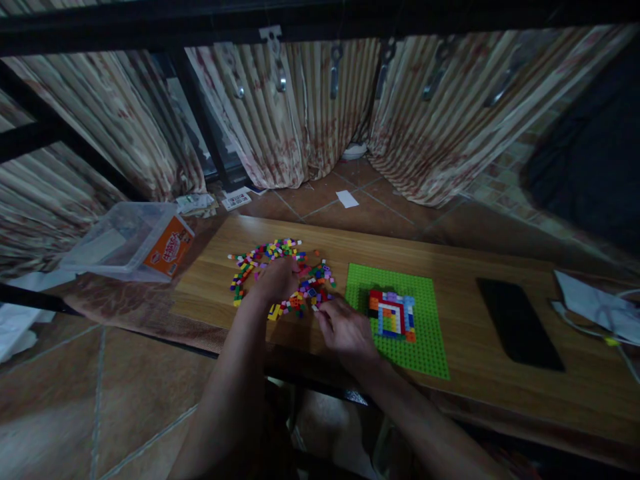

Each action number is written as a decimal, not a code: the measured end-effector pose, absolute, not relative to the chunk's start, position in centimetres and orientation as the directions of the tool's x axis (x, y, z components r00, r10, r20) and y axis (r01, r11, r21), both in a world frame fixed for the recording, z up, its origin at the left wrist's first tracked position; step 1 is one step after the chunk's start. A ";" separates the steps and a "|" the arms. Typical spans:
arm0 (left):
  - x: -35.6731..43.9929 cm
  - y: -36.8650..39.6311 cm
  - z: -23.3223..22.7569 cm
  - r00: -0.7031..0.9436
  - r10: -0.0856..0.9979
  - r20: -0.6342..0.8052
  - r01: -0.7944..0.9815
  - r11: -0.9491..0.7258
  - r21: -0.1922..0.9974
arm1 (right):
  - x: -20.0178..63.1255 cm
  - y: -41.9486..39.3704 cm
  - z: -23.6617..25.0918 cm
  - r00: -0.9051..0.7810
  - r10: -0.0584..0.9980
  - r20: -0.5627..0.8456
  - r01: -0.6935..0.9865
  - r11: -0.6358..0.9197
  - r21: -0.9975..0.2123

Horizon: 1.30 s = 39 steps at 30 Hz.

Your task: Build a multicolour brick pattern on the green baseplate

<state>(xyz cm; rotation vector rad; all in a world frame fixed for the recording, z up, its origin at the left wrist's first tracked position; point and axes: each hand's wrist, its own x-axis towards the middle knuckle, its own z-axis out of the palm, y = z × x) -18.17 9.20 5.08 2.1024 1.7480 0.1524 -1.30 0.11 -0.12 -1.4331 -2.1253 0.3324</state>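
A loose pile of small, many-coloured building bricks (270, 250) lies on the wooden table. My left hand (279, 277) reaches down into the middle of the pile; its fingers are blurred and mostly hidden, so I cannot tell what they hold. At the pile's right edge, my right hand (346, 327) has thumb and forefinger pinched together on what looks like a small pale building brick (315, 307). Just right of that hand lies a green studded baseplate (427, 340). A low, roughly square brick build (393, 317) in red, blue, white, yellow and other colours stands on it.
A dark flat tablet or phone (520, 323) lies on the table (460, 267) to the right, with white cables (595, 313) beyond it. A clear plastic box (125, 240) with an orange label stands left of the table. Striped curtains (300, 120) hang behind.
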 end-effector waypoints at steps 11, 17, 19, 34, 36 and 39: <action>-17.7 8.8 5.5 0.179 0.960 -0.218 0.947 -0.108 0.302 | -1.2 0.2 -0.1 -0.287 0.911 0.297 0.757 0.406 -0.512; -18.0 9.2 5.4 0.235 0.957 -0.169 0.911 -0.156 0.382 | -1.1 0.1 0.5 -0.261 0.919 0.296 0.750 0.386 -0.537; -17.9 9.3 5.5 0.285 0.949 -0.138 0.875 -0.199 0.442 | -1.0 0.2 0.8 -0.232 0.925 0.303 0.724 0.372 -0.581; -13.4 7.9 6.0 0.522 0.804 -0.283 0.182 0.220 0.959 | 2.2 1.9 2.5 0.084 0.944 0.320 0.594 0.210 -0.777; -12.9 7.8 5.9 0.520 0.806 -0.282 0.136 0.247 0.959 | 2.6 2.0 2.7 0.065 0.941 0.333 0.604 0.229 -0.763; -12.7 7.7 5.7 0.526 0.801 -0.285 0.106 0.271 0.957 | 3.2 2.0 3.1 0.008 0.939 0.345 0.643 0.259 -0.720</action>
